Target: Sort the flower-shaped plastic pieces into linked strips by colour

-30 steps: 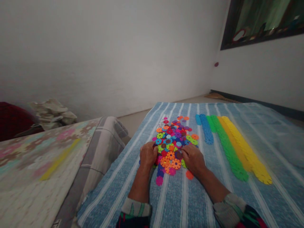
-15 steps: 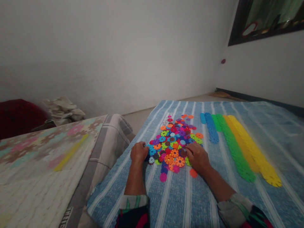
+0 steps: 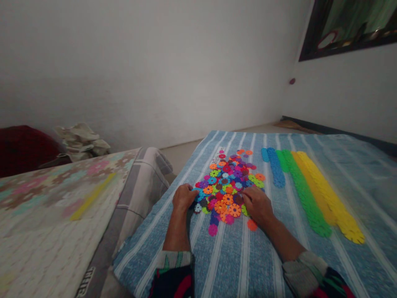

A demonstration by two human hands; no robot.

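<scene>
A heap of flower-shaped plastic discs (image 3: 228,200) in many colours lies on a blue striped cloth (image 3: 214,265). At its left edge, my left hand (image 3: 183,197) has its fingers curled in beside light blue discs (image 3: 201,195); what they grip, if anything, is hidden. My right hand (image 3: 258,203) presses its fingertips together at the heap's right side, close to a dark brown disc (image 3: 237,199). Whether a disc sits in that pinch is too small to tell. One orange disc (image 3: 252,224) and one magenta disc (image 3: 213,230) lie at the heap's near edge.
Right of the heap stretch overlapping rows of discs: a blue row (image 3: 276,169), a green row (image 3: 305,194) and a yellow row (image 3: 335,198). Leftward stands another surface with a floral cover (image 3: 93,186) and a yellow strip (image 3: 93,198). A pale wall (image 3: 173,74) rises behind.
My left hand has shifted slightly right and up, its fingertips closer to the light blue discs. My right hand stays almost where it was. The view has tilted a little.
</scene>
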